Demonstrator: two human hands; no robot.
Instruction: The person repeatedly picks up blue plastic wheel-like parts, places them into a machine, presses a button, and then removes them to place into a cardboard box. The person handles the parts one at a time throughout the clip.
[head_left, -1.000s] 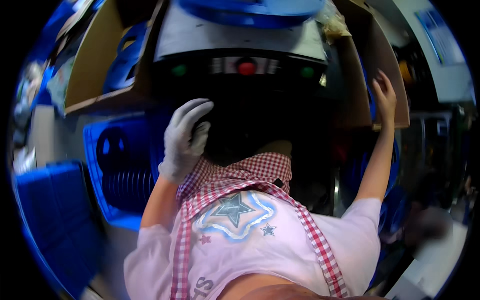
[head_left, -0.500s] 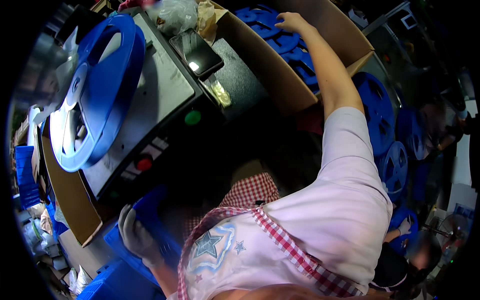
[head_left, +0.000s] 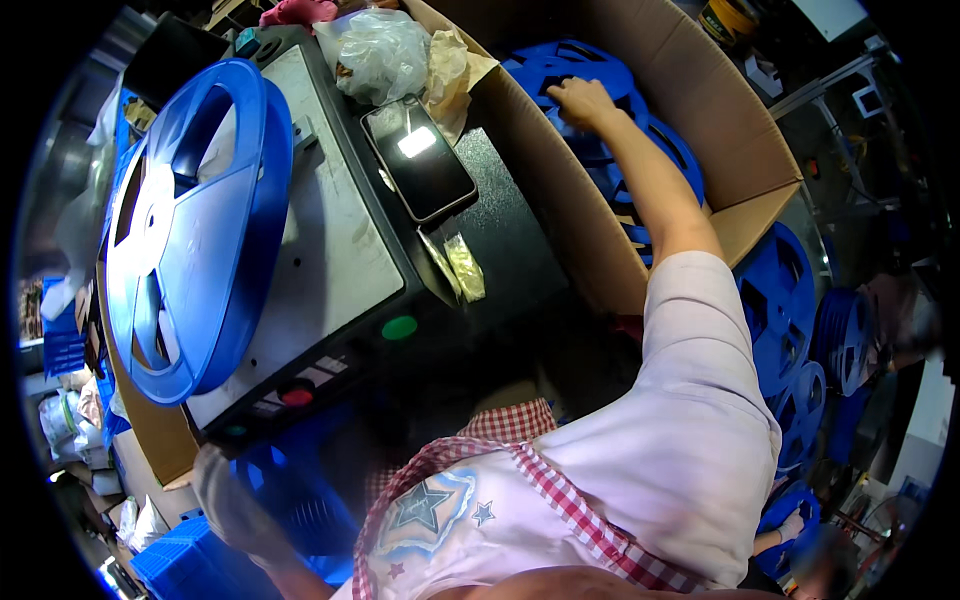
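My bare right hand (head_left: 583, 102) reaches into a cardboard box (head_left: 735, 125) on the far right. Its fingers curl down on a blue plastic reel (head_left: 560, 62), closed at the reel's openings; the fingertips are partly hidden. More blue reels lie under and beside that one. At the lower left my left hand (head_left: 232, 500), in a pale glove, is smeared by motion, so its fingers cannot be read. Close beside it is a blue slotted plastic piece (head_left: 300, 500), partly in shadow. A large blue reel (head_left: 205, 235) stands tilted on the grey-topped machine (head_left: 330, 250).
A phone (head_left: 418, 165), a small yellowish packet (head_left: 464, 268) and a clear plastic bag (head_left: 375, 55) lie on the machine. Its front has a green button (head_left: 399, 328) and a red button (head_left: 297, 393). Blue reels (head_left: 780, 300) stack right of the box. A blue crate (head_left: 195, 562) sits lower left.
The view has shifted, and the machine and box appear lower. My right hand has come down onto the reel with fingers curled. My left hand has moved left, away from the blue piece.
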